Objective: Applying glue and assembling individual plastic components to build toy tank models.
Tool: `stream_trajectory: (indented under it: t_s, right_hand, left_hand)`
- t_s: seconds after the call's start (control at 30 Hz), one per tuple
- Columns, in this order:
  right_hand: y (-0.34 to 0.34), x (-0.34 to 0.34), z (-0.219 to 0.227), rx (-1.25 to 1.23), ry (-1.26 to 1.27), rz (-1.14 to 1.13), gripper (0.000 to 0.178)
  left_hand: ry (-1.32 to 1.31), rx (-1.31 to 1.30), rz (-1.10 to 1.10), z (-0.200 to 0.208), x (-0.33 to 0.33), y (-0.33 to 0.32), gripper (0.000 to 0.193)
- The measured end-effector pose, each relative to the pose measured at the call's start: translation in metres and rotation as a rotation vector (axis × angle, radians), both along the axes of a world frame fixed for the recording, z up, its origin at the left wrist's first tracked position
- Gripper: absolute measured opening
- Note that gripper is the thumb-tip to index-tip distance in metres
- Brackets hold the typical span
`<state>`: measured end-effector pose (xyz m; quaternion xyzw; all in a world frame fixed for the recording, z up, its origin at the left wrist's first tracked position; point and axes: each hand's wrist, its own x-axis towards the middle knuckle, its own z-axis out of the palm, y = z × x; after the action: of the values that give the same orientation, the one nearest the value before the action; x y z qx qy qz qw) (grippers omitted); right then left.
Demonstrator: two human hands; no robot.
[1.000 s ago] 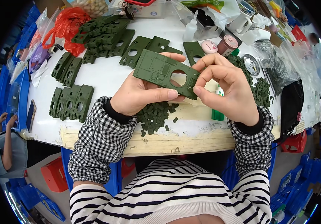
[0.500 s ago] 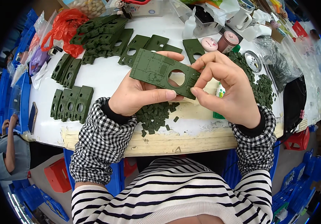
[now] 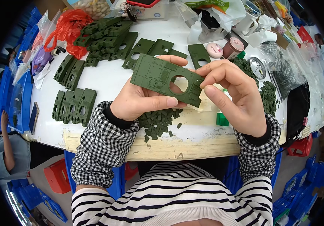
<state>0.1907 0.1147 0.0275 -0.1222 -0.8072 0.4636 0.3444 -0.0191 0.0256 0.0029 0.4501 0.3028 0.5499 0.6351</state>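
Note:
My left hand [image 3: 137, 98] grips a dark green plastic model tank hull [image 3: 157, 77], thumb along its near edge and fingers behind. The hull is tilted, its detailed top facing up, with a large round hole toward the right end. At that end, my right hand [image 3: 235, 96] has thumb and forefinger tips close together in a pinch, beside the hull's edge. Whatever lies between those tips is too small to make out. Beneath the hull, a heap of small green pieces [image 3: 157, 122] lies on the table, partly hidden by my left hand.
More green hulls stand in a row [image 3: 73, 106] at the left and in a stack [image 3: 111, 39] behind. Small green parts [image 3: 268, 98] lie at the right, near a round metal lid [image 3: 257, 67]. A green-capped bottle [image 3: 222, 119] is partly behind my right hand. A red bag [image 3: 69, 30] sits back left.
My right thumb and fingertips have drawn slightly back to the right from the hull's end. My left hand still holds the hull, now a little lower in view.

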Motion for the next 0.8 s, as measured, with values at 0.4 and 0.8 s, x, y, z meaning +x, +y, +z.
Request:
stream_trajectory:
  t_s: [0.4,0.8]
  right_hand:
    - [-0.006,-0.005,-0.002,-0.013,0.006,-0.045,0.015]
    - [-0.007,-0.010,-0.012,0.094,0.017,-0.100,0.019]
  left_hand:
    - [0.034,0.023,0.003,-0.003,0.001,0.001,0.065]
    - [-0.004,-0.009,0.020,-0.004,0.004,0.000,0.064]
